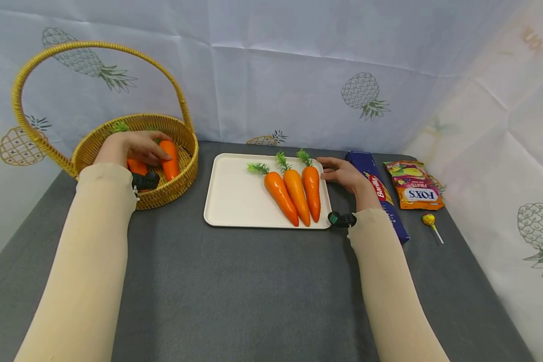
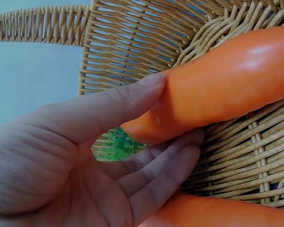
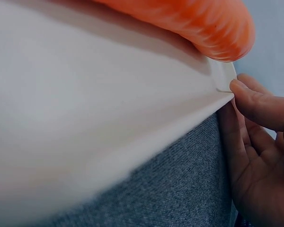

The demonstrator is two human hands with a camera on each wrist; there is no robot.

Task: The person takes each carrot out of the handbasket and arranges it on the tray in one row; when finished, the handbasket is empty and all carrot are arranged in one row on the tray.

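Observation:
In the wicker basket (image 1: 181, 186) at the left, my left hand (image 1: 138, 146) holds an orange toy carrot (image 1: 170, 161) between thumb and fingers. The left wrist view shows the thumb on top of this carrot (image 2: 227, 80) near its green leaves, with fingers beneath. Another carrot (image 2: 213, 213) lies in the basket below that hand. On the cream tray (image 1: 235, 196), three toy carrots (image 1: 294, 193) lie side by side, leaves toward the back. My right hand (image 1: 346, 176) grips the tray's right edge near the back corner, thumb on the rim (image 3: 222, 97) and fingers outside it.
Right of the tray lies a blue Barilla box (image 1: 375, 186), partly behind my right forearm. Beyond it are a Fox's candy bag (image 1: 414, 186) and a yellow lollipop (image 1: 429, 220). The basket's tall handle (image 1: 99, 45) arches above my left hand. A pineapple-print cloth (image 1: 276, 75) hangs behind the grey table (image 1: 249, 291).

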